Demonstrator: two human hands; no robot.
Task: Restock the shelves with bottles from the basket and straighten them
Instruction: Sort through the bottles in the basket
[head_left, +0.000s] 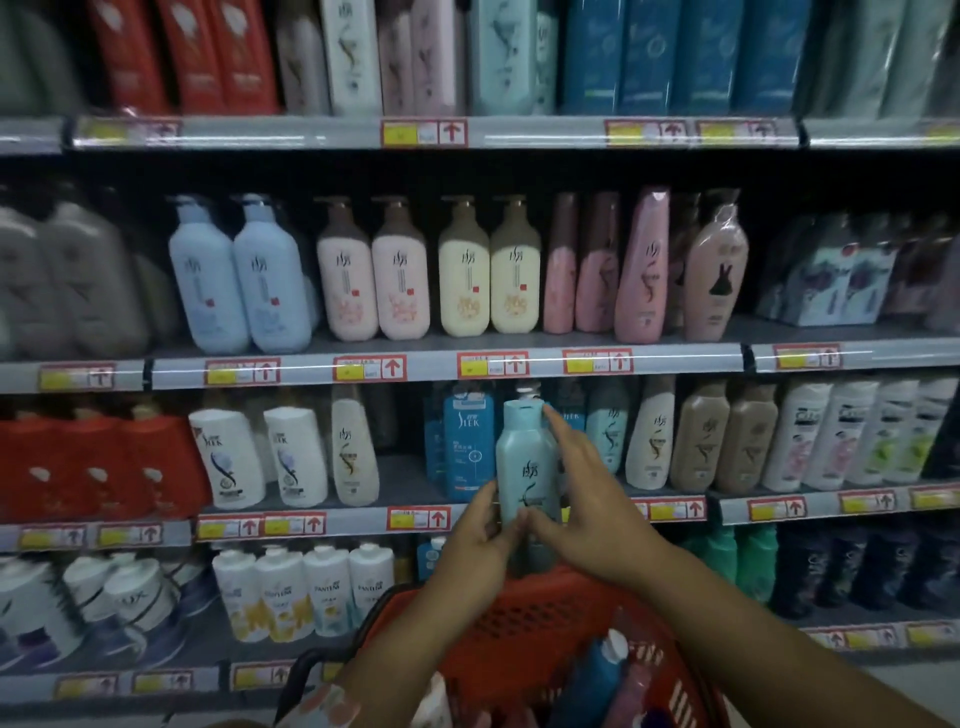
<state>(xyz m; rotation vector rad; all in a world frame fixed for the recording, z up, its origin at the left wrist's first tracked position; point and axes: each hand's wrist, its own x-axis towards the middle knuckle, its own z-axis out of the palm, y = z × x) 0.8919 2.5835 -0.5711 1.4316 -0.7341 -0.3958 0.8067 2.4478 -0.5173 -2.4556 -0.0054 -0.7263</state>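
Both hands on one pale teal plastic bottle with a flip cap (524, 457), held upright above the red plastic mesh basket (524, 629) and in front of the third shelf's grey front rail (363, 519). Left hand (475, 551) grips the bottle's lower left side, fingers curled round it. Right hand (587, 499) clasps the right side, thumb across the lower front, forefinger reaching up beside the cap. Just behind stands a blue boxed bottle pack (467, 441) (label partly hidden). In the basket lies a dark blue bottle with a white cap (597, 675); beside it a pink bottle (631, 696), blurred.
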